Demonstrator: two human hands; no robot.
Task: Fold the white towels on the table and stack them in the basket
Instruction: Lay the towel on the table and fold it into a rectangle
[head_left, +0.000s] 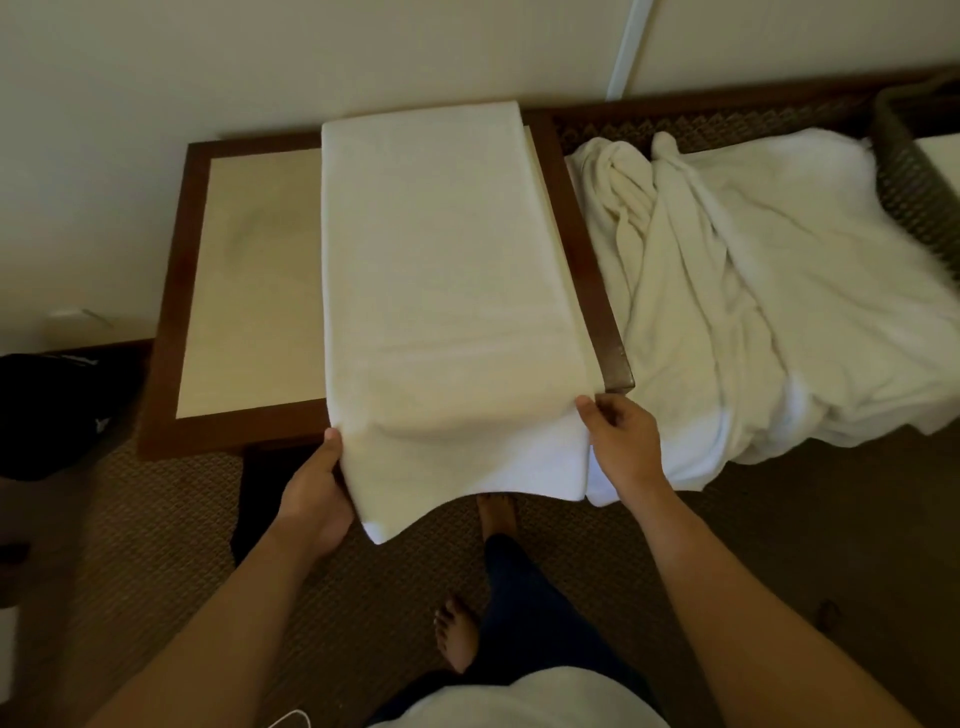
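Left hand (316, 493) gripped near-left corner of long white terry towel (441, 270), thumb on top. Towel lay on brown-framed, beige-topped wooden table (249, 291), long axis running near to far, near end overhanging edge. Right hand (621, 441) pinched near-right corner. Both hands equally near. Crumpled white towel pile (753, 291) lay right; dark woven basket (914, 171) far right.

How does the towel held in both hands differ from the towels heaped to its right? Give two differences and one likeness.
The held towel lies smooth and flat along the table; the heaped towels are crumpled and twisted. The left hand and right hand grip the held towel's near end; nothing touches the heap. Both are white.
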